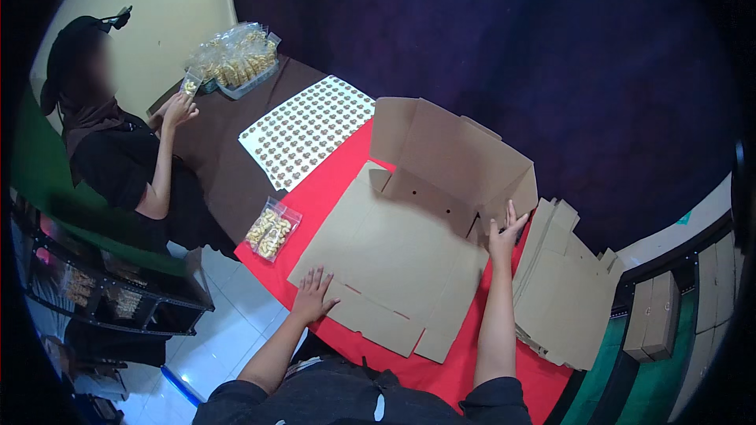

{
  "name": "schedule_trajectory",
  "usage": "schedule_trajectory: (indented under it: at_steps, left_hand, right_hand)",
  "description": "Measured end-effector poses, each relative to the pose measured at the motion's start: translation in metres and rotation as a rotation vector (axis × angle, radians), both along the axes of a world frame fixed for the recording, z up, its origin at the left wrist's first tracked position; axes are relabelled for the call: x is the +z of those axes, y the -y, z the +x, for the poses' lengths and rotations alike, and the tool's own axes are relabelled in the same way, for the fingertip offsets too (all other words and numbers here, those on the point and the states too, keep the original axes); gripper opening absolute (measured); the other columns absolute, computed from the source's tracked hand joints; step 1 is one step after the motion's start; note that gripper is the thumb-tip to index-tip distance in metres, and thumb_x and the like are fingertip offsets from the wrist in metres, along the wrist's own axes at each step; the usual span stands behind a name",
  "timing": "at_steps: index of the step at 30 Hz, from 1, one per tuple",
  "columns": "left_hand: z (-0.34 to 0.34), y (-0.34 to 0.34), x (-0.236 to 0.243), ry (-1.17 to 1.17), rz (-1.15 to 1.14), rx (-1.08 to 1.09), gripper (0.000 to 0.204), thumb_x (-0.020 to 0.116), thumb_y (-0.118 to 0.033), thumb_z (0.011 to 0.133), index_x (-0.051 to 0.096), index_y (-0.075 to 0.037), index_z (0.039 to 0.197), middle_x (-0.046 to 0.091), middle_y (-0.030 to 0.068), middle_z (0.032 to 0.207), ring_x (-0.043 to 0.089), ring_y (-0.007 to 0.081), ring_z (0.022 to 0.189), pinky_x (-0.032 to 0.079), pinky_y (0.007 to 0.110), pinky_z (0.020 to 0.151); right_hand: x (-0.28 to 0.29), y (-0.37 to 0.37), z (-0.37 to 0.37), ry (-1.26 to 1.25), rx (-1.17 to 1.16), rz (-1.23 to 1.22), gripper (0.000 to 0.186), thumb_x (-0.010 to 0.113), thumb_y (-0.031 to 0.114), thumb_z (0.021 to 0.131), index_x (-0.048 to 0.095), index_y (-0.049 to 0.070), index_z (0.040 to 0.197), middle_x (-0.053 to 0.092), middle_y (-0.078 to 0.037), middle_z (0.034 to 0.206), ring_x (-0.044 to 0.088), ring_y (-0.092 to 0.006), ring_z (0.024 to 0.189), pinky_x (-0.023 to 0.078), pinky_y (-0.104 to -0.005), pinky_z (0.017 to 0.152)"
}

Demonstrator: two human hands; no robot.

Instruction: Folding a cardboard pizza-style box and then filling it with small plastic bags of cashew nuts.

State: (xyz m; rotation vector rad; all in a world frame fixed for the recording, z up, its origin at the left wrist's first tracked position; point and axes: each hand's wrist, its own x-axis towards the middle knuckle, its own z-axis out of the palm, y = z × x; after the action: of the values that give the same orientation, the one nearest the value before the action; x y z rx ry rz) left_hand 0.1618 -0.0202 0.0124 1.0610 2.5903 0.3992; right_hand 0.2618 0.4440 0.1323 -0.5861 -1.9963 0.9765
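Note:
An unfolded brown cardboard box [386, 267] lies on a red cloth [268, 261] in front of me, its rear panels raised, with two small dark holes along them. My left hand [313, 295] rests flat on the near left part of the cardboard, fingers spread. My right hand [508, 236] is at the raised flap on the box's right side, fingers extended and apart, fingertips against the cardboard. Bags of pale curved snack pieces [272, 228] lie left of the box. A stack of flat cardboard [567, 283] lies just right of my right arm.
A co-worker [118, 157] at the left holds a small snack bag [190, 84] near a heap of bags [244, 55]. Printed sticker sheets [307, 130] lie on the brown surface [201, 142]. Racks [102, 291] stand lower left; shelves with boxes [650, 315] are at the right.

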Motion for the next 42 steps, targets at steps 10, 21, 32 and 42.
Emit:
schedule_trajectory:
  at_steps: [10, 21, 32, 42]
  left_hand:
    - [-0.022, 0.024, 0.016, 0.058, 0.0, -0.247, 0.071, 0.069, -0.043, 0.073, 0.039, -0.031, 0.137, 0.011, 0.0218, 0.149, 0.017, 0.0481, 0.133, 0.022, 0.056, 0.106]
    - [-0.006, 0.025, 0.003, 0.066, 0.363, 0.565, 0.059, 0.074, -0.02, 0.068, 0.053, -0.012, 0.122, 0.025, 0.0263, 0.142, 0.021, 0.0438, 0.133, 0.023, 0.056, 0.106]
    - [-0.014, 0.031, 0.049, 0.087, 0.671, 0.543, 0.044, 0.058, 0.006, 0.068, 0.057, -0.006, 0.11, 0.056, 0.0141, 0.1, 0.054, 0.0276, 0.099, 0.043, 0.036, 0.087]
    - [0.057, 0.009, 0.068, 0.276, 0.56, 0.23, 0.036, 0.057, 0.002, 0.068, 0.054, -0.007, 0.102, 0.04, 0.0081, 0.081, 0.045, 0.0188, 0.071, 0.04, 0.031, 0.06]
  right_hand:
    - [-0.038, 0.049, 0.037, 0.641, -0.06, 0.025, 0.089, 0.053, 0.0, 0.076, 0.0, 0.012, 0.146, 0.011, -0.024, 0.148, 0.013, -0.044, 0.135, 0.014, -0.0467, 0.112]
    - [-0.121, 0.191, 0.163, 0.703, -0.224, 0.003, 0.057, 0.053, 0.011, 0.083, 0.033, 0.003, 0.136, 0.017, -0.027, 0.144, 0.019, -0.0402, 0.134, 0.018, -0.0461, 0.111]
    - [-0.082, 0.243, 0.166, 0.645, -0.361, -0.236, 0.073, 0.054, 0.007, 0.077, 0.021, 0.008, 0.141, 0.004, -0.03, 0.145, 0.017, -0.0452, 0.133, 0.024, -0.0523, 0.106]
    - [-0.103, 0.215, 0.187, 0.545, -0.413, -0.57, 0.074, 0.057, 0.01, 0.077, 0.022, 0.014, 0.142, 0.038, -0.024, 0.135, 0.04, -0.0396, 0.121, 0.033, -0.0463, 0.1]
